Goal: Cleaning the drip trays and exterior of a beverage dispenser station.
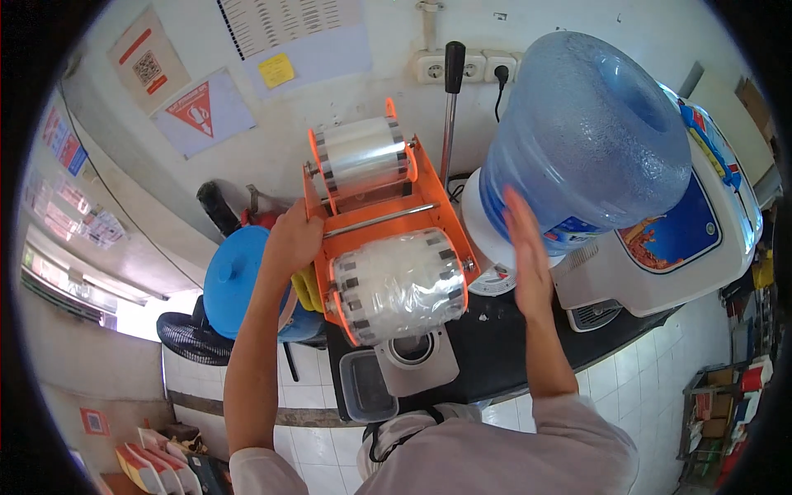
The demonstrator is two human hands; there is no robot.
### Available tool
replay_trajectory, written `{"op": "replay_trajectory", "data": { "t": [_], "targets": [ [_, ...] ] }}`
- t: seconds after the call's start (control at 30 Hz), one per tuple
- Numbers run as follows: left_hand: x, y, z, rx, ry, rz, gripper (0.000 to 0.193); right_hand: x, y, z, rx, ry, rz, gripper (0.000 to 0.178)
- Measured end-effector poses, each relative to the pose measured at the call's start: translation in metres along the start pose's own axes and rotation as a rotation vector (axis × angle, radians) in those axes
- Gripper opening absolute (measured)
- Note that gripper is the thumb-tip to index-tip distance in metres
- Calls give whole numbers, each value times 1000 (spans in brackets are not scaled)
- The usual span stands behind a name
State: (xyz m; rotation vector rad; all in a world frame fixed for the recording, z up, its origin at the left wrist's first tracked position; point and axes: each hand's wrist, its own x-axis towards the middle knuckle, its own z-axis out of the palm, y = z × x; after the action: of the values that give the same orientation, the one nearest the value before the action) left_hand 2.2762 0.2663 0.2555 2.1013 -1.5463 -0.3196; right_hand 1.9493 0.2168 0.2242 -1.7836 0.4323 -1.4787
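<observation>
Blue translucent plastic marks the biggest thing in view, a large round water jug [590,132] tipped upside down on a white dispenser [660,247] at the upper right of the frame, probably so it can feed downward. Next in size, at the centre, an orange metal cup-sealing machine [388,223] stands on a black countertop [495,346], carrying two rolls of clear plastic film [402,285], one above the other, likely so the sheet runs between them. Its black-knobbed lever [451,107] points upright toward the top of the frame. The left hand [290,239] is closed around the machine's left side plate, apparently steadying it. The right hand [524,256] hovers flat with fingers spread, holding nothing, just right of the machine and in front of the jug. A clear rectangular plastic container [365,384] sits at the counter's lower edge.
</observation>
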Motion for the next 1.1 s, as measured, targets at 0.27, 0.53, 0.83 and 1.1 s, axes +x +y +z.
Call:
{"op": "replay_trajectory", "data": {
  "t": [0.27, 0.53, 0.83, 1.1],
  "targets": [
    [-8, -18, 9, 29, 68, 44, 34, 177, 170, 53, -56, 394, 161, 63],
    [-43, 9, -6, -63, 87, -57, 24, 259, 230, 29, -454, 1050, 246, 56],
    [-18, 1, -20, -87, 50, -100, 23, 282, 263, 0, -418, 1175, 216, 47],
    [12, 8, -22, -93, -23, -38, 28, 286, 252, -12, -501, 1215, 405, 29]
  ]
}}
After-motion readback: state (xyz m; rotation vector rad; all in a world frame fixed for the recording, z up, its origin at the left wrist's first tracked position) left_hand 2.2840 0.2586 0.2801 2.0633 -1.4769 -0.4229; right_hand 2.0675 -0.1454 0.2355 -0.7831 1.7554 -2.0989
